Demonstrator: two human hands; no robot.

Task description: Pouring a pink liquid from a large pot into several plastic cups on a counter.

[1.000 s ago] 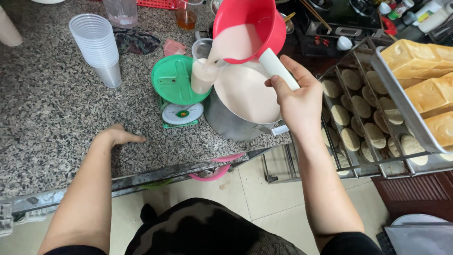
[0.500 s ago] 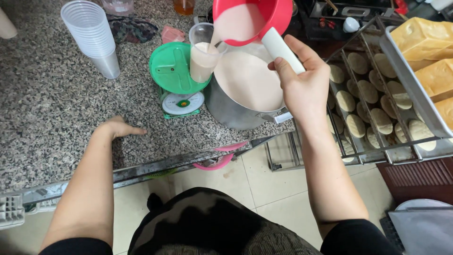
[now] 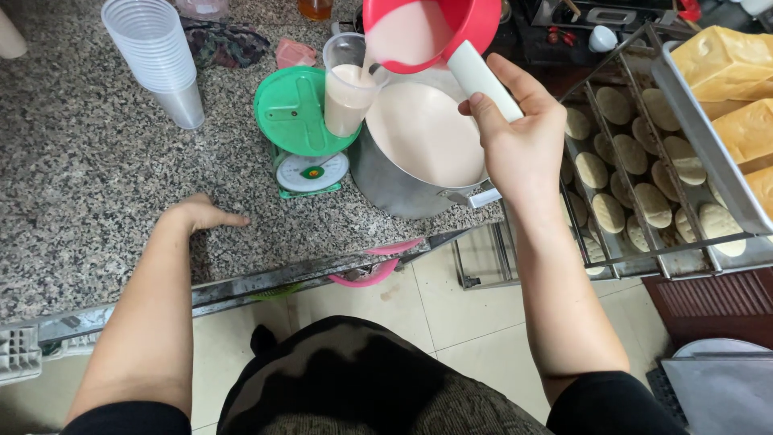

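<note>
A speckled granite tabletop [image 3: 97, 153] is seen spread across the upper left, w/ a wire rack [image 3: 644, 169] of pale round dough pieces at the right edge and yellow loaves [image 3: 729, 80] on a tray beyond it. A steel pot [image 3: 419, 153], filled w/ pinkish-beige milky liquid, is set on the tabletop near its front edge. Just left of the pot a green kitchen scale [image 3: 302, 133] is placed, and a clear plastic cup [image 3: 350, 89] is stood on its platform, approx. two-thirds full. A stack of clear cups [image 3: 157, 56] is kept upside down, well apart at the far left. A red scoop [image 3: 427, 28] is held tilted above pot and cup, its lip over the cup, liquid being poured in. Its white handle [image 3: 483, 80] is gripped by the right hand [image 3: 519, 145], fingers clenched round it, thumb on top. The left hand [image 3: 205, 216] is laid flat on the tabletop, fingers released, nothing held, well apart from scale and cup.
</note>
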